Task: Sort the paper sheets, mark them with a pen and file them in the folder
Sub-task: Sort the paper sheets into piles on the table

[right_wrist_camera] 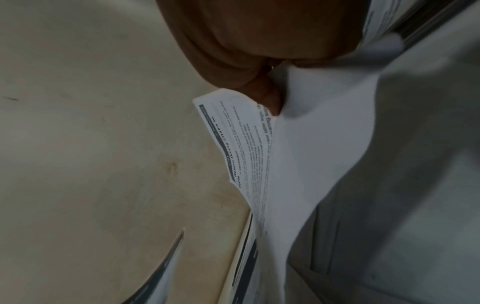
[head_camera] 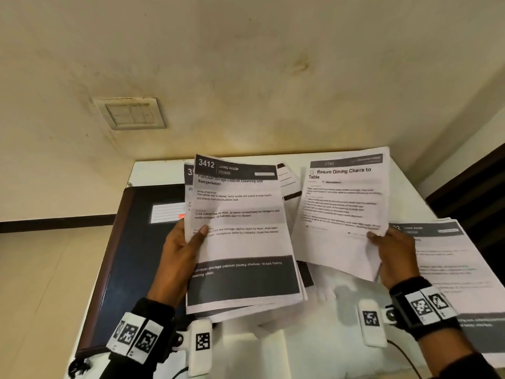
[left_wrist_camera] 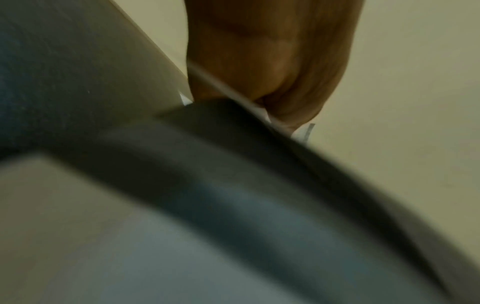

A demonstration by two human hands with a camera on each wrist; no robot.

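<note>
Head view: at centre frame the left hand [head_camera: 181,248] grips a loose stack of white printed paper sheets with dark header bands [head_camera: 240,236], thumb on top, while at right the right hand [head_camera: 393,254] pinches a single white sheet headed "Return Dining Chairs to Table" [head_camera: 341,212]. Both are raised above the white desk [head_camera: 314,337]; the dark blue folder [head_camera: 142,242] lies at lower left, another pile of printed sheets [head_camera: 453,269] at far right. The fanned stack could slide apart if the thumb eases.

Left wrist view: blurred; the left hand's fingers [left_wrist_camera: 272,61] clamp thin paper edges at top centre.

Right wrist view: the single sheet [right_wrist_camera: 246,144] droops from the right hand's fingertips [right_wrist_camera: 267,96]; its limpness risks a crease.
</note>
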